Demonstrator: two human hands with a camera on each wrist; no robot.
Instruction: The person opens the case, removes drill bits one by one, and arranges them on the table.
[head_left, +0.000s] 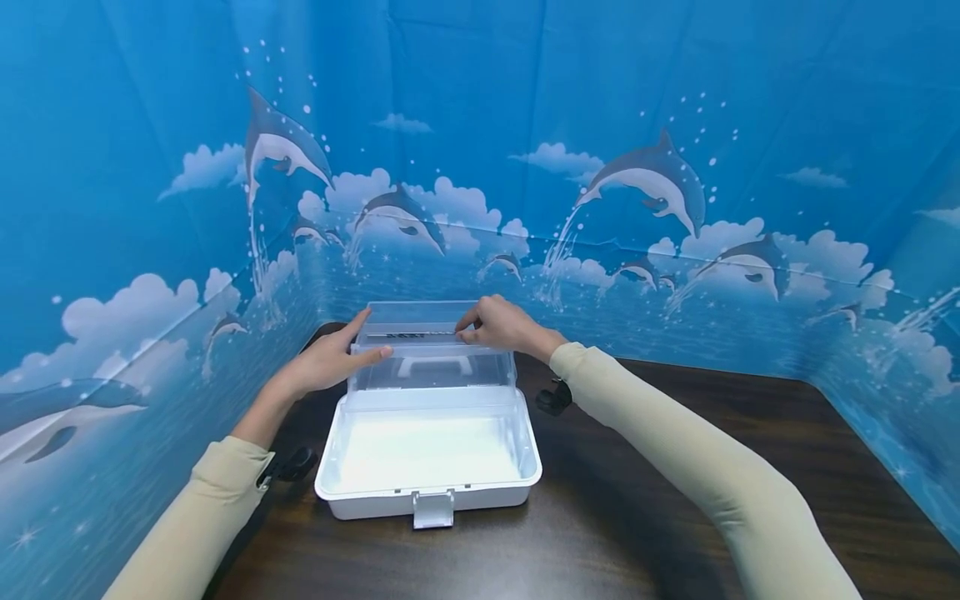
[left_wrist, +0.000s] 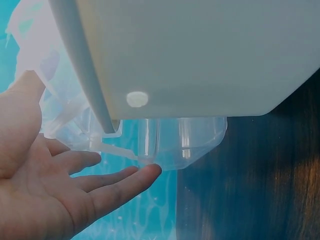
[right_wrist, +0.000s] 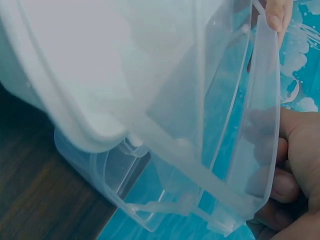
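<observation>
A white storage box (head_left: 431,510) stands with its front latch (head_left: 433,510) hanging down. Its clear lid and folding translucent tray (head_left: 427,352) are raised at the back. My left hand (head_left: 330,360) is at the tray's left end, thumb in front and index finger behind; in the left wrist view the fingers (left_wrist: 120,187) are straight and spread. My right hand (head_left: 504,325) reaches over the tray's right part. Its thumb and index finger pinch one end of a thin, dark-marked stick (head_left: 408,335), whose exact kind is too small to tell. Translucent plastic (right_wrist: 257,125) covers some right fingers.
The box stands on a dark wooden table (head_left: 600,533). A blue dolphin-print curtain (head_left: 480,150) hangs close behind and along the left side. The box's main compartment (head_left: 431,450) faces up in front of the tray.
</observation>
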